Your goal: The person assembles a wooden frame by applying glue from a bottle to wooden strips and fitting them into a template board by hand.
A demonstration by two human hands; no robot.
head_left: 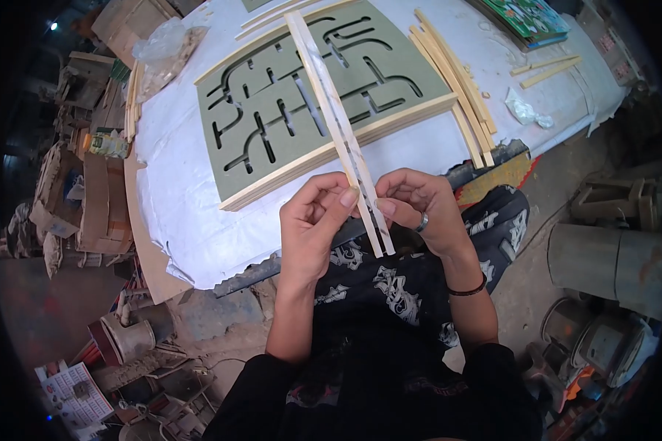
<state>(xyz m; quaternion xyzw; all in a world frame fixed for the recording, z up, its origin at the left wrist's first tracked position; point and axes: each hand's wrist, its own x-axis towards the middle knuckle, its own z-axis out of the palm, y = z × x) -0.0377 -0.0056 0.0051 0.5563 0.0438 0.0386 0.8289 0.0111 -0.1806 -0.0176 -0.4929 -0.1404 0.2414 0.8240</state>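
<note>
My left hand [312,220] pinches a long thin wooden strip [368,229] between thumb and fingers. A second strip [382,229] is pinched in my right hand [423,209], which wears a ring. Side by side, the two strips have a narrow gap between them near my hands and come together toward their far ends. They extend away from me over a grey-green panel [301,147] with curved and straight slots. Light wooden edging [287,176] runs along the panel's near side, looking like several stacked layers.
The panel lies on a white-covered table [176,228]. Loose wooden strips [467,110] lie right of it, near crumpled plastic [528,109] and a colourful book-like item [526,18]. A plastic bag [162,44] rests at the far left. Cardboard boxes [103,198] and metal drums [603,257] stand around.
</note>
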